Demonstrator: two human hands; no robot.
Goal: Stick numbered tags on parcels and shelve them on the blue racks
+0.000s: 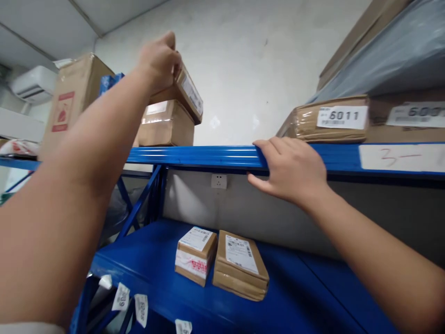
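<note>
My left hand reaches up to the top shelf and grips a small taped cardboard parcel, tilted, resting on another brown parcel. My right hand holds the front edge of the blue upper shelf beam, fingers curled over it. On the lower blue shelf lie two small parcels side by side, one with red-printed tape and a flatter one with a white label.
A large carton stands at the far left of the upper shelf. At the right lie flat parcels labelled 6011 under big wrapped boxes. A wall socket sits behind. Paper tags hang off the lower shelf edge.
</note>
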